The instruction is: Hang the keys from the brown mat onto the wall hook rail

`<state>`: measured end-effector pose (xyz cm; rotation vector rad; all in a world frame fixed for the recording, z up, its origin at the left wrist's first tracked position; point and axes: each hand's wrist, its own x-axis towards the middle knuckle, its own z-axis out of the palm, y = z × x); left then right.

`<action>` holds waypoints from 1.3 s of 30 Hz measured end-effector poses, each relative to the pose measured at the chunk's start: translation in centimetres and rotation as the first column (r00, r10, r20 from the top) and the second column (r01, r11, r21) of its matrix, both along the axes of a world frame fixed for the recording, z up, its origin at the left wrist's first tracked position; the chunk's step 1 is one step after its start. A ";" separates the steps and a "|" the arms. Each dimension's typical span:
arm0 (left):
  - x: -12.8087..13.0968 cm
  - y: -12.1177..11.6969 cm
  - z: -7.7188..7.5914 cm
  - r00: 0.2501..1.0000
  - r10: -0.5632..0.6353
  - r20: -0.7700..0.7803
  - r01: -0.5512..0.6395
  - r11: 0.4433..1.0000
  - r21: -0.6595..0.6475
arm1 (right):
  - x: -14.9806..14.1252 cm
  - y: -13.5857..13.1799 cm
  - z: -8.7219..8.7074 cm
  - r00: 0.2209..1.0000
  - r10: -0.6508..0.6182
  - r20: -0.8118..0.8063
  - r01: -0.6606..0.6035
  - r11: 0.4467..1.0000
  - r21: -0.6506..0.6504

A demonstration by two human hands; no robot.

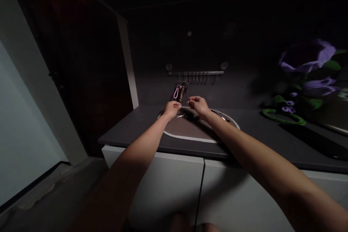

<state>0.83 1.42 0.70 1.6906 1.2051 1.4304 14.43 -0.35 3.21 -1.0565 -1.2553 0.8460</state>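
The left hand (172,109) and right hand (198,105) hung just apart above an oval brown mat (187,127) with a smooth white rim, on a dark matte countertop (130,134). Both curled with fingertips drawn together, any held item too small to tell. Metal keys (182,116) lay on the mat just below the left hand.

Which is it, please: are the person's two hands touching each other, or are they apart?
Apart. The head view plainly shows a gap between the fingertips of the left hand and the right hand.
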 end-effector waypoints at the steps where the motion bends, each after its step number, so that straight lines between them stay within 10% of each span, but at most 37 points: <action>1: -0.2 0.1 -0.3 0.999 -0.015 -0.046 0.017 0.999 0.036 | 0.3 -0.1 -0.4 0.996 -0.022 0.083 0.020 1.000 0.015; 8: -1.1 0.1 -1.2 0.924 0.006 -0.382 0.071 0.980 0.187 | 2.1 -1.3 -2.3 0.697 -0.217 0.684 0.071 0.969 0.236; 17: -0.9 0.1 -1.9 0.843 0.040 -0.537 0.074 0.979 0.188 | 2.3 -1.0 -2.6 0.431 -0.241 0.870 0.014 0.966 0.260; 30: -0.5 0.0 -1.7 0.916 -0.064 -0.397 0.071 0.997 0.002 | 2.1 -0.1 -2.7 0.379 -0.210 0.901 0.010 0.975 0.223; 39: -0.9 -0.2 -1.1 0.834 0.072 -0.547 0.104 0.953 0.283 | 2.0 -0.7 -2.3 0.327 -0.183 0.927 -0.011 0.980 0.197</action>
